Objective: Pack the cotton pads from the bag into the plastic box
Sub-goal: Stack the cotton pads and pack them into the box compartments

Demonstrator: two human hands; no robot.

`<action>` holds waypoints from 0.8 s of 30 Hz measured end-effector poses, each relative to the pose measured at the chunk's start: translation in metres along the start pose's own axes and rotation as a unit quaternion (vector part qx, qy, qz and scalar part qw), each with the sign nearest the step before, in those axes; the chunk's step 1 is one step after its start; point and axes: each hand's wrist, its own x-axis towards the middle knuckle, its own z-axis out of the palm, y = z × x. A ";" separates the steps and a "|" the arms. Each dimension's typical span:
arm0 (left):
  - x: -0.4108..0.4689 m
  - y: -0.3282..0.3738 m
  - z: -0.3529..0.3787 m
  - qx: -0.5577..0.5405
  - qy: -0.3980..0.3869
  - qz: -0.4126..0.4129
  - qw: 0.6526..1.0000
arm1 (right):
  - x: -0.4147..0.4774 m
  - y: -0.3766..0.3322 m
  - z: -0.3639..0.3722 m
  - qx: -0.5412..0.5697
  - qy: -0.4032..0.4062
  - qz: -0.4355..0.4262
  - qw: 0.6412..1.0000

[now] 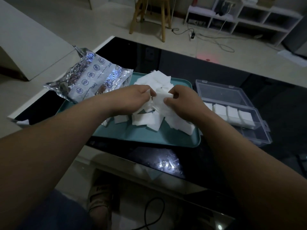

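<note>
Both hands, left hand (132, 95) and right hand (181, 100), pinch cotton pads (159, 95) above the pile at the tray (149, 138) centre.

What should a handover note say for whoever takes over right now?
Hands: left hand and right hand both pinch cotton pads atop the loose pile on the teal tray.
The foil bag lies across the tray's left edge; its contents are hidden.
The plastic box stands open right of the tray.
Done: one row holds packed stacks.
Left: move the pile into the box.
</note>
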 end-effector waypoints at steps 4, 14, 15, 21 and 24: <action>0.001 0.011 0.011 -0.084 0.038 -0.022 0.995 | -0.012 0.002 -0.010 0.036 0.012 0.024 0.999; 0.001 0.050 0.043 -0.565 0.004 -0.133 0.814 | -0.058 -0.018 -0.003 0.040 0.097 -0.049 0.993; 0.002 0.050 0.043 -0.572 -0.018 -0.140 0.808 | -0.060 -0.018 0.000 0.027 0.095 -0.066 0.993; 0.000 0.043 0.039 -0.590 -0.084 -0.165 0.786 | -0.067 -0.005 -0.009 0.018 0.047 -0.153 0.987; -0.004 0.043 0.043 -0.591 -0.125 -0.151 0.783 | -0.069 -0.002 -0.013 0.075 -0.015 -0.131 0.988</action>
